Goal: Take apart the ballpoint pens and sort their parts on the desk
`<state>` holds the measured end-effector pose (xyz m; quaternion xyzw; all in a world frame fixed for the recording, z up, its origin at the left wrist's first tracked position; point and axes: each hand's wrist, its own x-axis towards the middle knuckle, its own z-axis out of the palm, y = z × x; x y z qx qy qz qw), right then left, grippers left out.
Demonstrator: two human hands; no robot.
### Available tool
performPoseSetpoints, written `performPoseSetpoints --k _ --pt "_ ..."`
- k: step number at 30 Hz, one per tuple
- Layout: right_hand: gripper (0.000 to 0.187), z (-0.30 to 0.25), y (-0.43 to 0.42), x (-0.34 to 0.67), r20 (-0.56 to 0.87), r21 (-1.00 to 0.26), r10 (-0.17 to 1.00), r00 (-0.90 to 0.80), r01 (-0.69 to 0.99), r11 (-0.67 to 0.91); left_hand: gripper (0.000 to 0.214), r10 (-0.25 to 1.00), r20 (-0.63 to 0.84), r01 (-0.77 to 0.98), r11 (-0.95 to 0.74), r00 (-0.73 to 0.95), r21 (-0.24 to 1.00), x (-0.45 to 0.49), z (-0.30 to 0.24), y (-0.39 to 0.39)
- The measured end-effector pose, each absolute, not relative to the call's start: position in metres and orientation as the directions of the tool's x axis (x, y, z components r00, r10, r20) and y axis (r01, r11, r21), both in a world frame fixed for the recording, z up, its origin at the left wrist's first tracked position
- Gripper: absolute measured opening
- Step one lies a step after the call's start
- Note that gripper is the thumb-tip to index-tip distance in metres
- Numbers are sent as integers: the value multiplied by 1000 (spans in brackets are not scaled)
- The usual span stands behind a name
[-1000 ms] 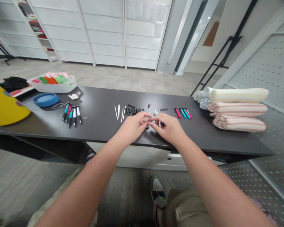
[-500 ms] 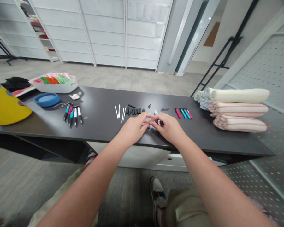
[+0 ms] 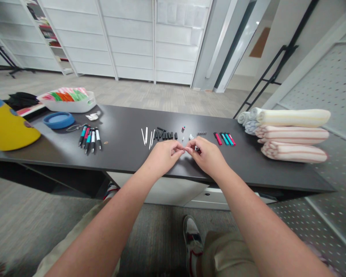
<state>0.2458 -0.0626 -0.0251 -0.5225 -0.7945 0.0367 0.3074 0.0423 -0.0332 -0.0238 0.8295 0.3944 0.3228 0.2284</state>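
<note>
Left hand [image 3: 165, 154] and right hand [image 3: 207, 154] are pinched, contents unclear, the black tubes [image 3: 168, 135] now less covered.

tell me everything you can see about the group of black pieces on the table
The black pieces look tubular and plastic, some longer than others. The longer ones lie heaped, overlapping; shorter ones form a rough row alongside, whether upright I cannot tell. They rest on the dark table just beyond the left hand, beside white sticks.

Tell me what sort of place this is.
Perhaps a workroom or storeroom: small black parts laid out on a dark counter, rolled cloths stacked near its right end, and white shelving units beyond.
</note>
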Motion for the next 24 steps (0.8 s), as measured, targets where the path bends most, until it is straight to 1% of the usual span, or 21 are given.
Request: performPoseSetpoints --k 4,9,12,17,21,24 --pt "11 -25 -62 245 427 -382 858 -286 803 458 10 792 342 522 -597 506 609 43 -25 -33" --pt "9 -25 -61 244 401 -396 866 -299 796 458 15 752 363 568 -656 550 498 46 -30 -35" --pt "11 -26 -60 244 395 -366 882 -256 837 407 14 762 366 618 -647 534 446 49 -31 -39" --pt "12 -29 -57 245 399 -287 899 -180 907 309 14 775 387 639 -631 499 440 50 -32 -43" --pt "12 -32 -54 247 383 -273 907 -177 916 294 16 769 397 625 -638 501 449 50 -34 -43" --pt "11 -32 -53 247 376 -277 909 -180 914 296 18 764 395 641 -644 510 418 51 -34 -43"
